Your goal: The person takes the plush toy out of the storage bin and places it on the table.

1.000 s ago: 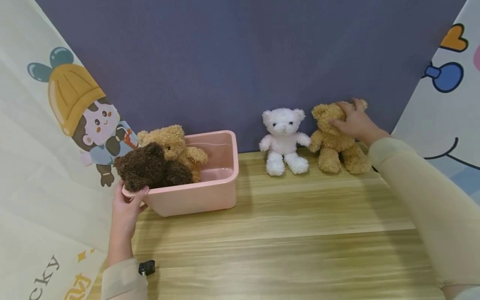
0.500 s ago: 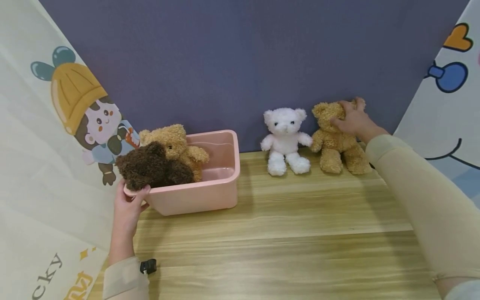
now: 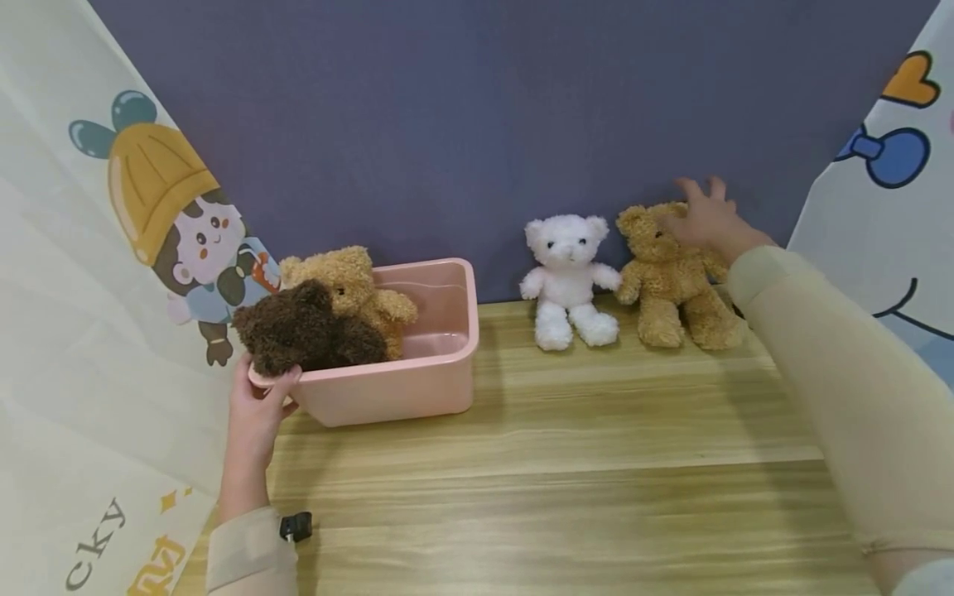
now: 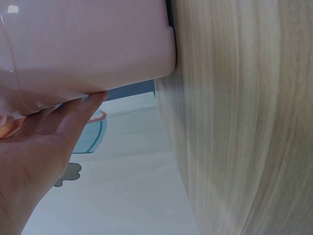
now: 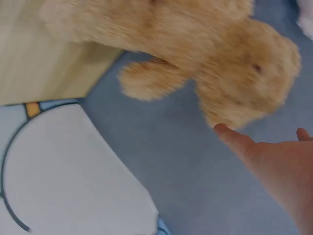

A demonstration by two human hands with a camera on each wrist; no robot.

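Note:
My left hand point(image 3: 256, 418) grips the near left corner of a pink plastic bin point(image 3: 391, 393), thumb at the rim; in the left wrist view its fingers point(image 4: 73, 117) lie along the outer wall. Inside the bin a dark brown teddy bear point(image 3: 286, 327) leans on the left end, beside a light tan teddy bear point(image 3: 346, 277). My right hand point(image 3: 708, 222) is at the head of a golden brown teddy bear point(image 3: 671, 281) with its fingers spread. In the right wrist view one fingertip meets the ear of this bear point(image 5: 244, 73); whether it touches is unclear.
A white teddy bear point(image 3: 568, 285) sits against the dark blue back panel point(image 3: 477, 149), beside the golden brown one. All stands on a wood-grain tabletop point(image 3: 551, 497). Printed white panels point(image 3: 60, 331) close off both sides. A small black object point(image 3: 296, 526) is at my left cuff.
My right hand has come up off the golden brown bear's head, and more of the bear's face shows. My left hand stays on the bin. The head view has shifted slightly.

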